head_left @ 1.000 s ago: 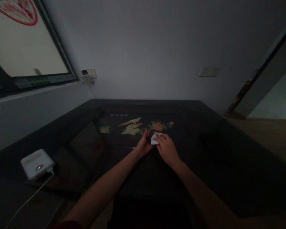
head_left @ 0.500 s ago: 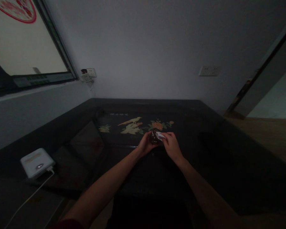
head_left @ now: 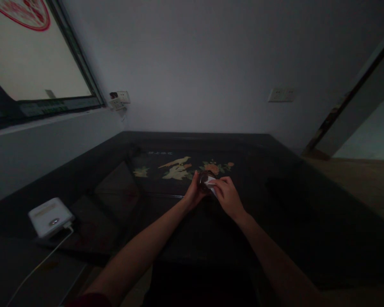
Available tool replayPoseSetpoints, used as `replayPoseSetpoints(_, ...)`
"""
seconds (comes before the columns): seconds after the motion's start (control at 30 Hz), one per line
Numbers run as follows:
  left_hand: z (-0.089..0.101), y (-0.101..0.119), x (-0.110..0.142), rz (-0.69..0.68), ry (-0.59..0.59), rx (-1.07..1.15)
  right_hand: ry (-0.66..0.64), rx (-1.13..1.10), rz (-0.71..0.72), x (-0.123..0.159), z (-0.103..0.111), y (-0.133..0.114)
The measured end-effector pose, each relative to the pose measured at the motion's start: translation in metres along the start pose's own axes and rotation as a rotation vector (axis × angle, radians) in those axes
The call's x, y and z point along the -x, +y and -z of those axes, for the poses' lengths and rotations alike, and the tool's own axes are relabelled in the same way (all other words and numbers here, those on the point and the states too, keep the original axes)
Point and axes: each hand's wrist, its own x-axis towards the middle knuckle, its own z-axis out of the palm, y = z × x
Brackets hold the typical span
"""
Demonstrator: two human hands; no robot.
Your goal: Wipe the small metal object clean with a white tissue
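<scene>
"Dark glossy object (head_left: 205, 175): where exactly is it, please?"

"It is between the two hands, in front of the person. But let me begin with the largest thing. The black desk (head_left: 262, 179) spreads below. On it there is a bird-and-flower pattern (head_left: 177, 172), and in the view the object covers a little of the lower edge of its right-hand flowers."

"And this white box (head_left: 49, 215)?"

"It stands well apart, on the left side of the desk."

"How are the hands?"

"They are close together. The left hand (head_left: 193, 192) is curled around the left side of the object, so I judge it the nearer one. The right hand (head_left: 226, 194) comes from the other side, its fingers pinched upon the smallest thing, which I leave for last."

"Which way does the long axis of the object go?"

"Honestly, I cannot tell. I see a rounded outline with some reddish shine, no clear length. Whether it touches the desk is also hidden."

"And the smallest thing?"

"A white piece (head_left: 211, 183) (paper or cloth, the light is too weak to decide). It appears to lie against the object's right side, so I cannot tell if the right fingers themselves touch the object."
</scene>
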Motion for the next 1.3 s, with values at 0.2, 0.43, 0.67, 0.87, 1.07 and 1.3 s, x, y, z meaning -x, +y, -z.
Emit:
replayPoseSetpoints(0.2, -0.004, 0.003, 0.003, -0.073, -0.013, 0.008, -0.083, 0.18, 0.115, 0.001, 0.0, -0.007)
replayPoseSetpoints(0.43, -0.004, 0.001, 0.0, -0.168, 0.013, -0.058, -0.156, 0.255, 0.127, 0.003, -0.001, -0.01)
replayPoseSetpoints(0.67, -0.002, 0.001, -0.001, -0.211, 0.029, -0.12, -0.111, 0.103, -0.019, 0.003, 0.0, -0.013)
replayPoseSetpoints(0.87, -0.004, 0.002, 0.001, -0.178, 0.027, -0.077, -0.075, 0.04, 0.112, 0.004, 0.0, -0.009)
replayPoseSetpoints(1.07, -0.004, 0.005, 0.001, -0.125, 0.056, -0.018, -0.129, 0.056, 0.223, 0.004, -0.004, -0.005)
replayPoseSetpoints(1.3, -0.003, 0.003, -0.001, -0.127, 0.032, -0.018, -0.167, 0.163, 0.18, 0.003, -0.003, -0.007)
